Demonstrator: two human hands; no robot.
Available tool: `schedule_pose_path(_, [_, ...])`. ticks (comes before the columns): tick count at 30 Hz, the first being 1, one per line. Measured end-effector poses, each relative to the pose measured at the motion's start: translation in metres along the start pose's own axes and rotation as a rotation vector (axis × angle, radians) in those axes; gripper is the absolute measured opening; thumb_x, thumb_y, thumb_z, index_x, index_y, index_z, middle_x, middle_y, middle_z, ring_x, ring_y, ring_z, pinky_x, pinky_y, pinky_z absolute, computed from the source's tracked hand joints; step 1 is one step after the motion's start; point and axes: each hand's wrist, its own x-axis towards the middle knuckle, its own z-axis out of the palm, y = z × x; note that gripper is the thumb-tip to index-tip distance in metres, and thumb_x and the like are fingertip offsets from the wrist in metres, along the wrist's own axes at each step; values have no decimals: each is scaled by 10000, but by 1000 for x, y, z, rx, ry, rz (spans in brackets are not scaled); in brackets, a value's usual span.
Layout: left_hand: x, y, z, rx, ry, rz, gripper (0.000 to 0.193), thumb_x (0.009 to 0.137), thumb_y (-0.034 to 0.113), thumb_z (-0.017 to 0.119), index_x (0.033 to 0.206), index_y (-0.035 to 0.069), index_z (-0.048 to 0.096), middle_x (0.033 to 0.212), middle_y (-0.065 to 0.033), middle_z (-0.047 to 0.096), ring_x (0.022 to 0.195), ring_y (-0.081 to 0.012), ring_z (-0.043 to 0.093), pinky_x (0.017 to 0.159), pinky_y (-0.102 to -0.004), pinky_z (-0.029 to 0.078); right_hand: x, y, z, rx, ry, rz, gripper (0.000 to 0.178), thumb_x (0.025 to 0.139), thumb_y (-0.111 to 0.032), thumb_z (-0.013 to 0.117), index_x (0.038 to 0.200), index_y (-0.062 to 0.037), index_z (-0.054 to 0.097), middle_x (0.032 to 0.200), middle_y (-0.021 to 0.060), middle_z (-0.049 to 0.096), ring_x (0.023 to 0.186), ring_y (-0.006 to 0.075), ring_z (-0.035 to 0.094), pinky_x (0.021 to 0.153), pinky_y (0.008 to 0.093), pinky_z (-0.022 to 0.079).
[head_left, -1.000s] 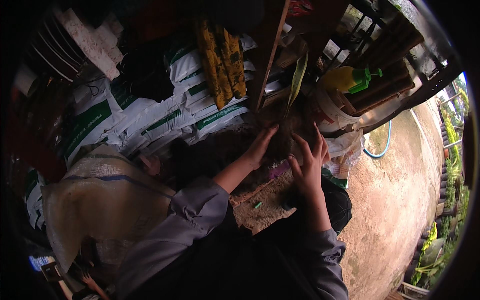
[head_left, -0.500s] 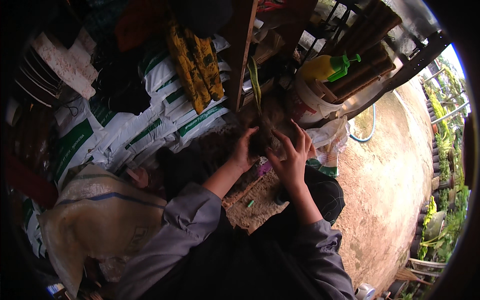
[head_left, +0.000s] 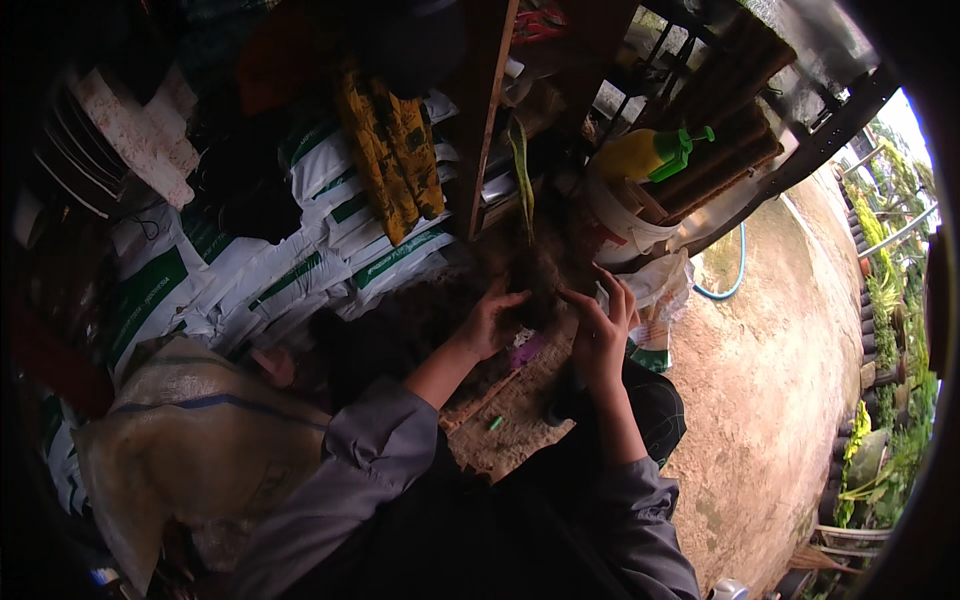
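A plant with one long yellow-green leaf stands up from a dark root clump in front of me. My left hand is closed on the near left side of the clump, its thumb pointing inward. From the right, my right hand touches the clump with bent fingers. Shadow hides the clump's underside and some fingertips. Just below my hands lies a small purple piece, and farther down a small green bit rests on the ground.
Stacked white-and-green sacks fill the left, with a translucent woven sack nearer me. A white bucket stands beyond my right hand, near a yellow-green spray bottle. A wooden post rises ahead; a blue hose curves at right.
Both hands and the root clump have shifted slightly lower in the picture. My right fingers, more spread before, are now more bent beside the clump.
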Motion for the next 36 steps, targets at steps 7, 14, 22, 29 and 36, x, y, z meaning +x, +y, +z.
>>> schedule_pose_path(7, [0, -18, -5, -224, -212, -20, 660, 916, 390, 530, 1461, 158, 239, 1402, -83, 407, 1284, -231, 419, 1012, -433, 419, -1, -7, -13, 49, 86, -38, 350, 672, 44, 565, 923, -152, 710, 1209, 102, 569, 1173, 312, 477, 984, 421, 315])
schedule_pose_path(14, [-3, -16, 7, -183, -288, 95, 735, 895, 314, 561, 1488, 170, 150, 1435, -102, 360, 1296, -267, 403, 1030, -504, 395, 2, -4, -20, 25, 103, -46, 357, 641, 31, 570, 876, -185, 730, 1211, 82, 571, 1167, 299, 478, 970, 416, 321])
schedule_pose_path(22, [-1, -9, -1, -132, -170, 33, 732, 837, 173, 610, 1452, 171, 214, 1303, -107, 432, 1166, -229, 510, 955, -442, 487, 5, -8, -6, -96, 3, -96, 372, 629, -33, 625, 866, -292, 747, 1250, 49, 556, 1178, 279, 467, 987, 408, 258])
schedule_pose_path(29, [7, -5, -20, -1, -101, 84, 755, 814, 112, 642, 1442, 134, 223, 1269, -96, 472, 1124, -220, 539, 927, -380, 507, 12, -3, 4, -80, -68, -117, 413, 618, -67, 604, 929, -309, 727, 1299, 17, 524, 1201, 282, 445, 944, 435, 251])
schedule_pose_path(36, [6, 6, -11, -112, -31, 35, 761, 838, 178, 675, 1448, 143, 221, 1325, -103, 452, 1173, -221, 518, 959, -376, 485, 20, -15, 2, -74, -43, -143, 347, 656, -70, 632, 937, -255, 719, 1283, 54, 533, 1177, 281, 468, 964, 425, 264])
